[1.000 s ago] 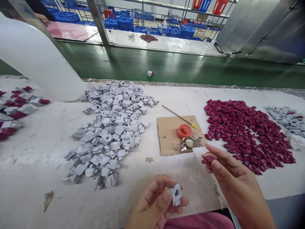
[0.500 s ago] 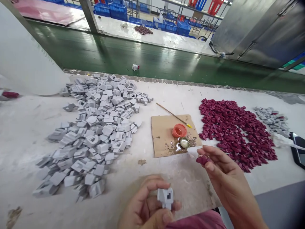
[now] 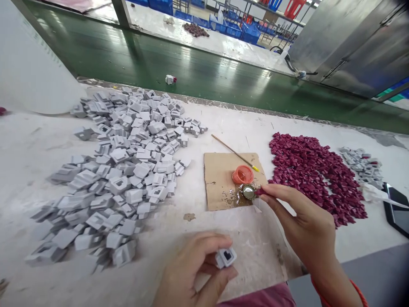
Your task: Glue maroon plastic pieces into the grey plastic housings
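The left hand [image 3: 191,273] fingers are closed around a small grey plastic housing [image 3: 225,257]. The right hand [image 3: 303,221] fingers pinch a small dark red plastic piece [image 3: 259,192] just beside the round metal cap [image 3: 248,192].

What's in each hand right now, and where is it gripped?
Left hand pinches a grey plastic housing by its sides. Right hand holds a small maroon piece at its fingertips.

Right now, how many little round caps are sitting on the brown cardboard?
2. An orange cap sits near the cardboard's far right side, and a metal bottle cap lies just in front of it, by the right hand's fingertips.
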`<state>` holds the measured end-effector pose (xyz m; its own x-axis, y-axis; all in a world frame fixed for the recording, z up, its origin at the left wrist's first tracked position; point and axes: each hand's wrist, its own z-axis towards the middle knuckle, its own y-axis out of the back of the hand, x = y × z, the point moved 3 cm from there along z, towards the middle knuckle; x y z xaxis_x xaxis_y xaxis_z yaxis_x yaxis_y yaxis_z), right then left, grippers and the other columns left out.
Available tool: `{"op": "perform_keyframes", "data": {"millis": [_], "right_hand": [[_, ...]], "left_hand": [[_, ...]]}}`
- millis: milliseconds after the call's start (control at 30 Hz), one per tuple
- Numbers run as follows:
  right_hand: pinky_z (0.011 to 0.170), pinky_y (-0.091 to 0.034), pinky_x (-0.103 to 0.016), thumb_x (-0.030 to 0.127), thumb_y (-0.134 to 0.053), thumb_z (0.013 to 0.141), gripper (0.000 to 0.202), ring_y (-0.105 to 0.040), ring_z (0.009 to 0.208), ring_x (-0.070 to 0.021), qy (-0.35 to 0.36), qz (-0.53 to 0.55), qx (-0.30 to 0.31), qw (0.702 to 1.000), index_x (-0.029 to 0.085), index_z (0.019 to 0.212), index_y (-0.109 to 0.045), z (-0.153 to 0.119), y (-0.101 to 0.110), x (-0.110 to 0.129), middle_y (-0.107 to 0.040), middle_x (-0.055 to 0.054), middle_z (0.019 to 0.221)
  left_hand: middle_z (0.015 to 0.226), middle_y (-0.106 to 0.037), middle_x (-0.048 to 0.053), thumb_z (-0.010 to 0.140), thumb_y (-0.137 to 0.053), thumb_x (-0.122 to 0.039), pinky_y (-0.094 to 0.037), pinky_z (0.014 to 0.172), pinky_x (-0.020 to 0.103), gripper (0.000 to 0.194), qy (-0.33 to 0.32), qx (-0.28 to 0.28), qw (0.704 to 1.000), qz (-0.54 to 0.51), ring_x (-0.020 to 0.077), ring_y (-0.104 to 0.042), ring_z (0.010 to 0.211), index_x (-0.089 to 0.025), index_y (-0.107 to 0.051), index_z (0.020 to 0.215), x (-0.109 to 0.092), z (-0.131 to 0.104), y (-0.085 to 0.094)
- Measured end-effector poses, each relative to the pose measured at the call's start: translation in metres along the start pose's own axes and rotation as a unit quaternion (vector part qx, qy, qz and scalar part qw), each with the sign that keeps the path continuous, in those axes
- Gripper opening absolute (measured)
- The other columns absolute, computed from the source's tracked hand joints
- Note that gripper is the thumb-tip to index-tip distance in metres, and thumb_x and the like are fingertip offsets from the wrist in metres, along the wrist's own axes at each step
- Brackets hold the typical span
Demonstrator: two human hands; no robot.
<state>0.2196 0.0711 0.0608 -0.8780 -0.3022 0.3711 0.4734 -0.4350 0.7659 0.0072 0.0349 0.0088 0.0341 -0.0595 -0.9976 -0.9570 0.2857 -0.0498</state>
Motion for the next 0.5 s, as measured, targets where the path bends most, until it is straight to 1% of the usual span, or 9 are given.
{"op": "perform_keyframes", "data": {"millis": [33,67,133,200,267,300,367,433,500], "right_hand": [[0.086,-0.059,-0.029,0.015,-0.065,0.091,0.014,-0.071,0.088,-0.0180,0.031,-0.007,0.006,0.999,0.022,0.101,-0.071,0.002,-0.001,0.002,-0.073,-0.002,0.098],[0.086,-0.059,-0.029,0.012,-0.063,0.091,0.016,-0.070,0.089,-0.0176,0.054,-0.009,0.014,0.998,0.022,0.100,-0.071,0.003,-0.003,0.004,-0.073,-0.003,0.098],[0.080,-0.060,-0.028,0.009,-0.060,0.092,0.019,-0.070,0.087,-0.0172,0.080,-0.006,0.029,0.996,0.021,0.101,-0.071,0.006,-0.007,0.005,-0.072,-0.004,0.097],[0.076,-0.060,-0.029,0.008,-0.057,0.092,0.021,-0.070,0.086,-0.0178,0.090,-0.003,0.039,0.995,0.022,0.102,-0.071,0.007,-0.011,0.005,-0.072,-0.005,0.097],[0.076,-0.060,-0.030,0.009,-0.057,0.093,0.022,-0.070,0.087,-0.0183,0.088,-0.001,0.041,0.995,0.022,0.103,-0.071,0.007,-0.012,0.003,-0.072,-0.005,0.097],[0.078,-0.060,-0.031,0.008,-0.058,0.092,0.022,-0.070,0.087,-0.0183,0.081,0.001,0.036,0.996,0.022,0.103,-0.071,0.006,-0.012,0.003,-0.072,-0.004,0.097],[0.083,-0.059,-0.031,0.008,-0.062,0.090,0.022,-0.069,0.089,-0.0180,0.055,0.004,0.015,0.998,0.024,0.104,-0.070,0.002,-0.009,0.005,-0.072,-0.003,0.098],[0.084,-0.058,-0.030,0.008,-0.066,0.088,0.026,-0.068,0.090,-0.0173,0.005,0.028,-0.011,1.000,0.026,0.105,-0.070,-0.006,-0.003,0.011,-0.071,-0.001,0.100],[0.080,-0.058,-0.028,0.008,-0.067,0.086,0.027,-0.067,0.089,-0.0164,-0.060,0.085,-0.016,0.994,0.028,0.106,-0.069,-0.019,0.000,0.020,-0.070,0.000,0.099]], "left_hand": [[0.106,-0.072,-0.004,0.087,-0.067,-0.021,-0.058,0.075,0.015,0.030,-0.043,-0.010,0.996,0.074,0.0109,-0.071,0.082,-0.036,-0.064,0.113,0.000,0.000,0.000],[0.106,-0.074,-0.004,0.088,-0.065,-0.021,-0.057,0.080,0.016,0.031,-0.081,-0.018,0.986,0.143,0.0117,-0.072,0.087,-0.033,-0.062,0.116,0.000,0.000,0.000],[0.105,-0.076,-0.002,0.090,-0.064,-0.021,-0.056,0.087,0.018,0.029,-0.144,-0.028,0.957,0.252,0.0128,-0.072,0.092,-0.026,-0.059,0.118,0.000,0.001,0.000],[0.103,-0.076,0.001,0.090,-0.064,-0.020,-0.055,0.088,0.019,0.027,-0.195,-0.026,0.927,0.318,0.0137,-0.071,0.092,-0.021,-0.058,0.116,-0.001,0.001,-0.001],[0.104,-0.076,0.004,0.089,-0.064,-0.015,-0.055,0.089,0.020,0.027,-0.232,-0.020,0.907,0.352,0.0150,-0.071,0.095,-0.017,-0.059,0.115,-0.003,0.002,-0.002],[0.105,-0.076,0.004,0.088,-0.065,-0.012,-0.055,0.090,0.021,0.027,-0.243,-0.018,0.900,0.361,0.0157,-0.070,0.096,-0.016,-0.060,0.114,-0.004,0.002,-0.002],[0.103,-0.076,0.004,0.086,-0.065,-0.008,-0.055,0.091,0.024,0.027,-0.242,-0.021,0.899,0.365,0.0166,-0.069,0.097,-0.016,-0.062,0.112,-0.004,0.002,-0.003],[0.101,-0.075,0.004,0.086,-0.064,-0.007,-0.055,0.091,0.025,0.026,-0.228,-0.034,0.905,0.357,0.0169,-0.068,0.097,-0.017,-0.063,0.110,-0.005,0.001,-0.005],[0.099,-0.074,0.004,0.087,-0.063,-0.007,-0.055,0.090,0.026,0.025,-0.216,-0.044,0.911,0.349,0.0166,-0.067,0.095,-0.017,-0.064,0.109,-0.005,0.000,-0.006]]}}
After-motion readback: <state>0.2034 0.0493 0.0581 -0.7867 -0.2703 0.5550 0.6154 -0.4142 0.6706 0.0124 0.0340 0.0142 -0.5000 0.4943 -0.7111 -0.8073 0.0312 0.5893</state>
